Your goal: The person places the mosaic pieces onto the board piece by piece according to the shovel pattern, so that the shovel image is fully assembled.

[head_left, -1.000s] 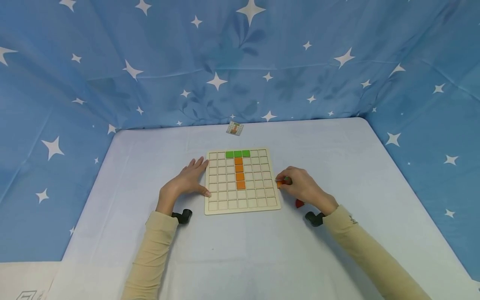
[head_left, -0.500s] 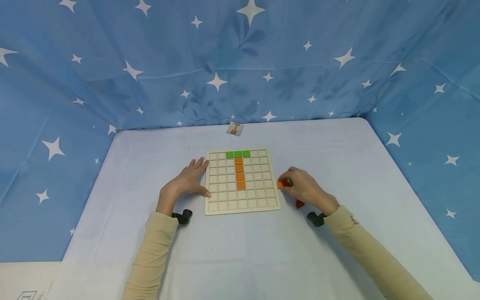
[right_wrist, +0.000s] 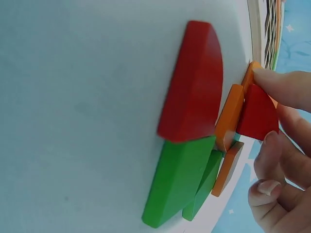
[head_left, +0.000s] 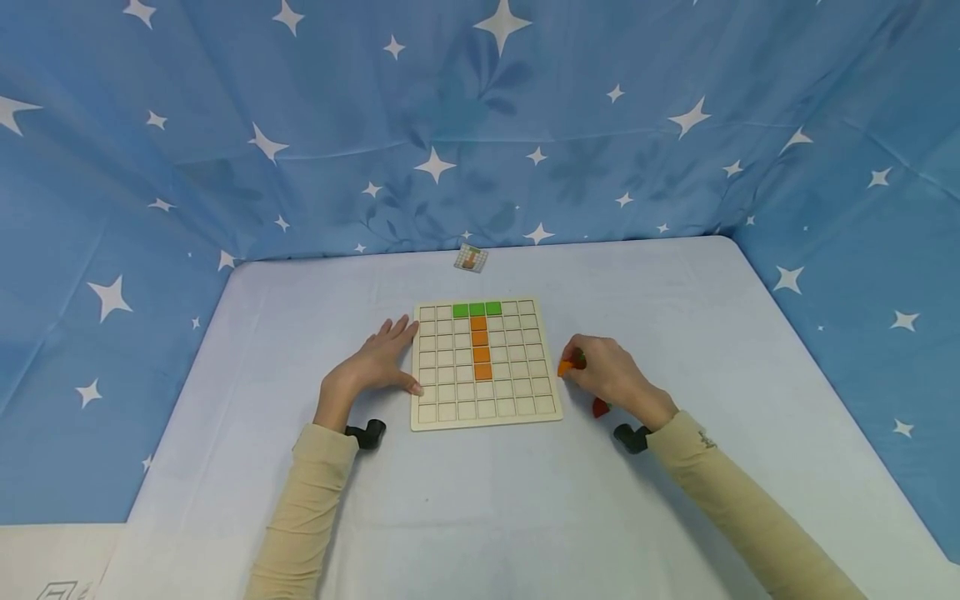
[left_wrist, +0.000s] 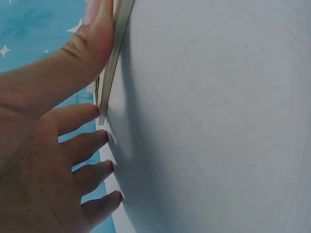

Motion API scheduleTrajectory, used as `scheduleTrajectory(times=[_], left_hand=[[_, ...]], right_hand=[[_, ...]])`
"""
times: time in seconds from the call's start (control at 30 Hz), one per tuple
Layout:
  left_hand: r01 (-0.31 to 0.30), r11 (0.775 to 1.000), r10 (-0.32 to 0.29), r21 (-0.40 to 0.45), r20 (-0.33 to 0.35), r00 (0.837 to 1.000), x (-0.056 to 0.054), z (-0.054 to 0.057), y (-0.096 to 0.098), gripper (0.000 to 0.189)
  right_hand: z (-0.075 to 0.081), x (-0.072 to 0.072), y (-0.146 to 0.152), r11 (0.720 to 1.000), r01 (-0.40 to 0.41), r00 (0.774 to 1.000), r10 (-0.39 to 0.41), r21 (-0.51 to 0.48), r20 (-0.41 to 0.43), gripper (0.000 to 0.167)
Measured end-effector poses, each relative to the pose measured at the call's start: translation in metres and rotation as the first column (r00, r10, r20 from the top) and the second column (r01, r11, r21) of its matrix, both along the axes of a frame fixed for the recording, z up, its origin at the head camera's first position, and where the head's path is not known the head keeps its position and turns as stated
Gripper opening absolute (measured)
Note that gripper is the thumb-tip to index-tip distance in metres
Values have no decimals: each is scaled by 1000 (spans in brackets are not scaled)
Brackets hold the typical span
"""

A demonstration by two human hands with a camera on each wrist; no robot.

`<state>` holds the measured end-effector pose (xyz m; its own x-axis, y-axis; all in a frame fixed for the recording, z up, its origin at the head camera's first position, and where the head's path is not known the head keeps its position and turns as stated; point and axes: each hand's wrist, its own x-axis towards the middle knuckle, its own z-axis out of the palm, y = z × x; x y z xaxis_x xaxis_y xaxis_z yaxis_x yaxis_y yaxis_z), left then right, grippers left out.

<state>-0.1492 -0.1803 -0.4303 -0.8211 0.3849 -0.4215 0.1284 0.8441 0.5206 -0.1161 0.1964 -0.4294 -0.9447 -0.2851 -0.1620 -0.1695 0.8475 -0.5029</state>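
Observation:
A pale wooden grid board point(head_left: 442, 410) lies on the table, with three green squares point(head_left: 477, 309) across its top row and a column of orange squares point(head_left: 481, 354) below them. My left hand point(head_left: 375, 358) rests at the board's left edge, fingers spread, thumb point(left_wrist: 99, 41) along the rim. To the right of the board, my right hand point(head_left: 606, 367) pinches an orange block point(head_left: 565, 367) between thumb and fingers. Close beside those fingers stands a red quarter-round block point(right_wrist: 259, 112). Other orange blocks point(right_wrist: 229, 116) and green blocks point(right_wrist: 177, 179) lie under the hand, mostly hidden in the head view.
Another red quarter-round block point(head_left: 601, 407) lies on the table below the right hand. A small pattern card point(head_left: 471, 257) sits behind the board. Black wrist camera mounts point(head_left: 632, 438) hang at both wrists. A blue star-patterned curtain point(head_left: 480, 125) encloses the table's back and sides.
The right hand has shifted slightly right, away from the board's edge, and the orange block in its fingers has tilted. The left hand and the squares on the board stay put.

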Motion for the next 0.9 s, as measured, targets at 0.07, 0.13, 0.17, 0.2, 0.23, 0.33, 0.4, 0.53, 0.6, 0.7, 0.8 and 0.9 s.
scheduleTrajectory(times=[0.07,0.13,0.17,0.2,0.23,0.33,0.4,0.53,0.6,0.7,0.8,0.9], left_hand=[[1,1000,-1,-1,-1,1000,0,-1,0,118],[1,1000,-1,-1,-2,1000,0,-1,0,118],[1,1000,-1,-1,-3,1000,0,-1,0,118],[0,1000,0,0,-4,1000,0,-1,0,118],[0,1000,0,1,-4,1000,0,0,0,118],[-1,1000,1,2,-5,1000,1,0,1,119],[-1,1000,1,0,-4,1000,1,0,0,118],[3,1000,-3,-1,-2,1000,0,0,0,118],[3,1000,-3,-2,0,1000,0,0,0,118],[2,1000,-2,-2,-2,1000,0,0,1,117],[0,1000,0,-1,-1,1000,0,0,1,117],[4,1000,-4,1,2,1000,-1,1,1,117]], right_hand=[[0,0,0,1000,3,1000,-3,-1,-5,17],[1,0,1,1000,3,1000,-3,-5,-19,18],[1,0,1,1000,0,1000,0,-10,-28,18],[2,0,1,1000,-3,999,2,-16,-37,19],[2,1,1,1000,-4,999,3,-23,-46,19],[3,0,3,999,-7,998,5,-49,-55,19],[3,0,3,998,-7,998,4,-62,-59,19],[4,-1,4,996,-11,996,3,-88,-85,22],[4,-1,5,995,-21,994,9,-102,-110,25],[4,-2,5,991,-26,990,7,-135,-143,25],[3,-1,6,985,-23,987,-5,-173,-161,22],[3,-1,6,980,-15,987,-17,-199,-158,22]])
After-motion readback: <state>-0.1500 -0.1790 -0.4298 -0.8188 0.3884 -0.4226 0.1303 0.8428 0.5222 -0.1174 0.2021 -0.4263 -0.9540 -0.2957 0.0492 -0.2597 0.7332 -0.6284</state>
